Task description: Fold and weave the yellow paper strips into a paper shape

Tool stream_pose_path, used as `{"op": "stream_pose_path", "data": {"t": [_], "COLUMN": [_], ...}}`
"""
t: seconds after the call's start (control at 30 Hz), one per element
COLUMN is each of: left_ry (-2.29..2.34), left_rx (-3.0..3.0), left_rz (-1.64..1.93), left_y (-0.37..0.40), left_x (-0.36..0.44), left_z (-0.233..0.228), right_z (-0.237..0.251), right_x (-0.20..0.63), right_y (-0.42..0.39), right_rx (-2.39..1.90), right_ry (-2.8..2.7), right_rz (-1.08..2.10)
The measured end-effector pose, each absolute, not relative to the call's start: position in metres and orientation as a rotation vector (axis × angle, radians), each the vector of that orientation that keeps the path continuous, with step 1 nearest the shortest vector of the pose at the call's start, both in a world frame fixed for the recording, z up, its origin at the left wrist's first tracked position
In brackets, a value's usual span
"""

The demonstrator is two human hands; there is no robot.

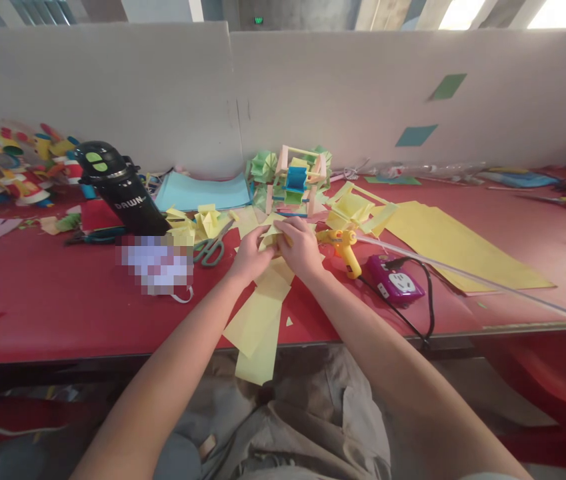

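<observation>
Black bottle (pixel 121 190), scissors (pixel 211 249), yellow glue gun (pixel 343 245), purple power strip (pixel 395 280), paper model (pixel 295 179), red table (pixel 63 307)

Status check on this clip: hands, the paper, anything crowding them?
Left hand and right hand both pinching folded yellow paper. Yellow glue gun close by the right hand, scissors by the left.

The table (pixel 63 313) carries everything. The hands (pixel 277 253) meet at its middle over paper strips (pixel 257 327) that hang past the near edge. Left of them lie scissors (pixel 211 249), then a bottle (pixel 120 190). Right of them lies a glue gun (pixel 345 247), then a power socket (pixel 395 280). Behind them stands a paper model (pixel 295 177), against the partition (pixel 363 93).
</observation>
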State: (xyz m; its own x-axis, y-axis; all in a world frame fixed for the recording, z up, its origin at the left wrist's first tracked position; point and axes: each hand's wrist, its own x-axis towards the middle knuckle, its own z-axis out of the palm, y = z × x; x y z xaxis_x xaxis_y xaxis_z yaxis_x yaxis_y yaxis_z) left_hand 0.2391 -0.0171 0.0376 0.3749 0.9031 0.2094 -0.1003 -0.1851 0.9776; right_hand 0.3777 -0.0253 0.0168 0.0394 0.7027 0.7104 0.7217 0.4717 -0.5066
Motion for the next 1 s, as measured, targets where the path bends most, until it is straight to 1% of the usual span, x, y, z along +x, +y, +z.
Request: {"op": "stream_pose_path", "data": {"t": [0.13, 0.2, 0.33, 0.5, 0.63, 0.73, 1.0], "left_ry": [0.594, 0.619, 0.723, 0.754, 0.807, 0.834, 0.770], "left_rx": [1.173, 1.079, 1.002, 0.921, 0.922, 0.944, 1.115], "left_rz": [0.870, 0.851, 0.957, 0.971, 1.015, 1.057, 1.122], "left_y": [-0.017, -0.013, -0.004, -0.002, -0.002, -0.003, -0.002], "left_x": [0.232, 0.229, 0.225, 0.224, 0.224, 0.225, 0.227], "left_z": [0.048, 0.047, 0.040, 0.039, 0.042, 0.043, 0.036], "right_z": [0.020, 0.021, 0.021, 0.021, 0.024, 0.024, 0.020], "right_x": [0.380, 0.381, 0.381, 0.381, 0.381, 0.382, 0.382], "right_y": [-0.028, -0.029, -0.030, -0.031, -0.031, -0.029, -0.024], "right_rx": [-1.194, -1.177, -1.176, -1.202, -1.334, -1.358, -1.247], "right_ry": [-1.745, -1.799, -1.840, -1.770, -1.595, -1.480, -1.307], "right_rz": [-0.085, -0.103, -0.141, -0.200, -0.200, -0.158, 0.153]}}
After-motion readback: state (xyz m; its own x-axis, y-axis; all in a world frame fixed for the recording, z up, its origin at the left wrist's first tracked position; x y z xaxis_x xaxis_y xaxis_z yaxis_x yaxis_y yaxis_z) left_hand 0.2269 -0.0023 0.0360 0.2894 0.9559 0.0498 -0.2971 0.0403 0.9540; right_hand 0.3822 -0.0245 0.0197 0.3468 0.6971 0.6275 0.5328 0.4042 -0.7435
